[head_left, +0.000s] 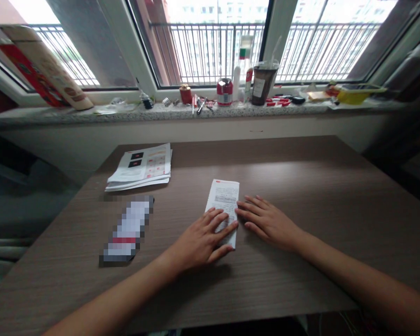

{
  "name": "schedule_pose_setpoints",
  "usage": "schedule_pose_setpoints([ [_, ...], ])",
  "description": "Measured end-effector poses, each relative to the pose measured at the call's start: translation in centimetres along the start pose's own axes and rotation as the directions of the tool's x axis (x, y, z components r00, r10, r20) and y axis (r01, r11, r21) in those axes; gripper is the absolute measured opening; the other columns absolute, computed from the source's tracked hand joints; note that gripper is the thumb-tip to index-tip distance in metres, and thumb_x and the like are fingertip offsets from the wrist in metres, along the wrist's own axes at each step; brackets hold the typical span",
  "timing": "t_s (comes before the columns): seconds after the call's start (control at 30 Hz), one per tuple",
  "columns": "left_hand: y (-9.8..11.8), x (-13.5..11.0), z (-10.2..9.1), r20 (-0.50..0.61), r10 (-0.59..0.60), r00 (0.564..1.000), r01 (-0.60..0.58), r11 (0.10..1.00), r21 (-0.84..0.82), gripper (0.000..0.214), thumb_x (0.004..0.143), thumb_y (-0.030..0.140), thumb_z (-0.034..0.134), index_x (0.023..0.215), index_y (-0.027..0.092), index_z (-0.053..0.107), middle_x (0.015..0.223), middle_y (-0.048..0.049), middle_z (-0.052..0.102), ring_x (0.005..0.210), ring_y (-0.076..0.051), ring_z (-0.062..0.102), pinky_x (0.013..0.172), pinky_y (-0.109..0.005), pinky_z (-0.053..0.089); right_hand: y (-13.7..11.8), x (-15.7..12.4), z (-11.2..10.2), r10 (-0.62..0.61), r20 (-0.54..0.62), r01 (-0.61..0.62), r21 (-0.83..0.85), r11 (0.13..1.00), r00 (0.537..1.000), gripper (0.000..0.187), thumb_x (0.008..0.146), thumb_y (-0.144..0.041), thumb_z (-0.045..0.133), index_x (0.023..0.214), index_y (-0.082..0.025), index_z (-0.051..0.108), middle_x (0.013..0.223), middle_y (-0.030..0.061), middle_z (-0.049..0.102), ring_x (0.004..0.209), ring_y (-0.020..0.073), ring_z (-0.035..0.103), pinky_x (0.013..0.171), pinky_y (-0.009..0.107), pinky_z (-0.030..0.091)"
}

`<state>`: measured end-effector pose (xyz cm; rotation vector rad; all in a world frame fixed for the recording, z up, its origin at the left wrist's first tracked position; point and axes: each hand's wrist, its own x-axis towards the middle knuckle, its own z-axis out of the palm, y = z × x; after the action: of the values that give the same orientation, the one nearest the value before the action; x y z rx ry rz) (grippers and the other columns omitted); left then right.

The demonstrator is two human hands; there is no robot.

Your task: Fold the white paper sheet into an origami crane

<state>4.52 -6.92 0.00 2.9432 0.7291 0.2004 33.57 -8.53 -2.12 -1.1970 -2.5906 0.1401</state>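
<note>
A narrow folded sheet of printed paper lies on the brown wooden table, its long side running away from me. Across its lower half rests my left hand, fingers spread and flat, covering part of the print. My right hand lies palm down just right of the paper, fingers stretched out, with the fingertips at or very near its right edge. Whether those fingertips touch the paper, I cannot tell. Neither hand grips anything.
A stack of printed sheets sits at the table's back left. Nearer me lies a blurred phone-like slab. Along the stone windowsill stand a red can, a lidded drink cup, a bottle, tools and a yellow container.
</note>
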Motion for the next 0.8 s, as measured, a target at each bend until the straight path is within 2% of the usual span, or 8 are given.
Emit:
schedule_pose_setpoints([
  [0.1, -0.1, 0.4, 0.0, 0.065, 0.052, 0.997, -0.048, 0.997, -0.064, 0.059, 0.107, 0.054, 0.040, 0.159, 0.027, 0.037, 0.160, -0.0088, 0.043, 0.149, -0.030, 0.037, 0.123, -0.049, 0.032, 0.8, 0.0, 0.3, 0.006, 0.015, -0.006, 0.028, 1.000, 1.000, 0.045, 0.107, -0.036, 0.048, 0.152, -0.031, 0.049, 0.160, 0.0024, 0.046, 0.150, 0.0266, 0.039, 0.123, 0.053, 0.033],
  [0.2, -0.2, 0.4, 0.2, 0.073, 0.057, 0.996, -0.049, 0.993, -0.104, 0.057, 0.106, 0.055, 0.041, 0.159, 0.033, 0.037, 0.164, -0.0066, 0.038, 0.151, -0.031, 0.035, 0.122, -0.051, 0.033, 1.1, 0.5, 0.3, 0.036, -0.012, -0.035, 0.077, 0.996, 0.999, 0.039, 0.106, -0.033, 0.049, 0.145, -0.030, 0.056, 0.155, 0.0048, 0.053, 0.145, 0.0272, 0.046, 0.119, 0.054, 0.038],
  [0.3, -0.1, 0.4, 0.4, 0.038, 0.039, 0.999, -0.034, 0.991, -0.130, 0.056, 0.105, 0.055, 0.045, 0.157, 0.034, 0.041, 0.162, -0.0064, 0.041, 0.151, -0.033, 0.035, 0.123, -0.056, 0.029, 0.7, 1.4, 0.2, 0.076, -0.075, -0.064, 0.145, 0.987, 0.994, 0.029, 0.104, -0.030, 0.055, 0.131, -0.028, 0.066, 0.143, 0.0064, 0.063, 0.134, 0.0267, 0.055, 0.111, 0.051, 0.045],
  [0.4, -0.1, 0.6, 0.4, 0.026, 0.040, 0.999, -0.036, 0.989, -0.142, 0.055, 0.103, 0.055, 0.049, 0.155, 0.036, 0.044, 0.160, -0.0052, 0.044, 0.152, -0.037, 0.031, 0.124, -0.065, 0.020, 0.1, 2.4, 0.3, 0.174, -0.136, -0.145, 0.198, 0.969, 0.975, 0.017, 0.100, -0.027, 0.062, 0.114, -0.026, 0.070, 0.127, 0.0064, 0.070, 0.118, 0.0250, 0.063, 0.101, 0.046, 0.049],
  [0.53, -0.2, 0.7, 0.0, 0.069, 0.077, 0.995, -0.066, 0.986, -0.151, 0.054, 0.104, 0.053, 0.048, 0.155, 0.039, 0.043, 0.163, -0.0053, 0.039, 0.152, -0.041, 0.028, 0.121, -0.072, 0.018, -0.2, 3.3, 0.7, 0.270, -0.167, -0.236, 0.201, 0.951, 0.948, 0.004, 0.093, -0.022, 0.069, 0.096, -0.024, 0.068, 0.113, 0.0056, 0.072, 0.108, 0.0252, 0.064, 0.096, 0.045, 0.048],
  [0.8, -0.3, 0.3, -0.3, 0.104, 0.101, 0.989, -0.083, 0.983, -0.163, 0.051, 0.104, 0.050, 0.050, 0.153, 0.041, 0.045, 0.164, -0.0067, 0.037, 0.153, -0.043, 0.026, 0.119, -0.075, 0.017, 0.7, 4.9, 1.1, 0.314, -0.198, -0.262, 0.250, 0.932, 0.929, 0.007, 0.089, -0.018, 0.072, 0.086, -0.022, 0.066, 0.101, 0.0050, 0.071, 0.096, 0.0231, 0.063, 0.089, 0.038, 0.049],
])
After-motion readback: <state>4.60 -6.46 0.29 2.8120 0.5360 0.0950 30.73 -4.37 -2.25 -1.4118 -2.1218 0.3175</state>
